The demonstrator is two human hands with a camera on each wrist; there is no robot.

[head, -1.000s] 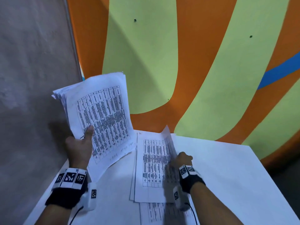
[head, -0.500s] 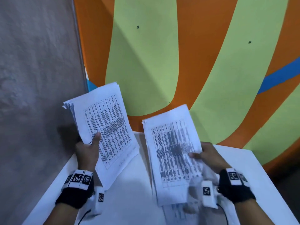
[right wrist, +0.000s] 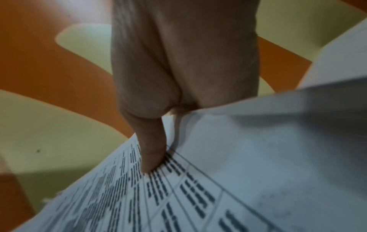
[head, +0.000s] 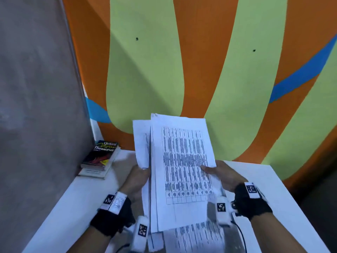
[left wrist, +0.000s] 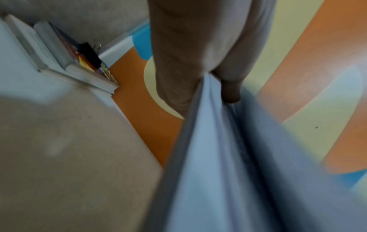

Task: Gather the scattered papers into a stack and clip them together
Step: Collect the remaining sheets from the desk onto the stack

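Both hands hold a stack of printed papers [head: 182, 170] upright above the white table [head: 269, 198], in front of me. My left hand [head: 138, 178] grips its left edge, and the two bundles overlap unevenly there. My right hand [head: 218, 172] pinches the right edge, thumb [right wrist: 152, 150] on the printed table of the front sheet [right wrist: 198, 196]. In the left wrist view the fingers [left wrist: 198, 62] clamp the paper edge [left wrist: 218, 157]. Another printed sheet [head: 197, 238] lies on the table under the stack. A black binder clip [left wrist: 89, 55] sits on the books.
Two books [head: 100, 157] lie stacked at the table's far left corner against a grey wall [head: 36, 106]. An orange, green and blue painted wall [head: 182, 61] stands close behind the table. The table's right edge drops to a dark floor.
My right hand lifted sheets off the table and carried them left. My left hand brought its bundle right. The two bundles now meet in one stack; the books came into view.
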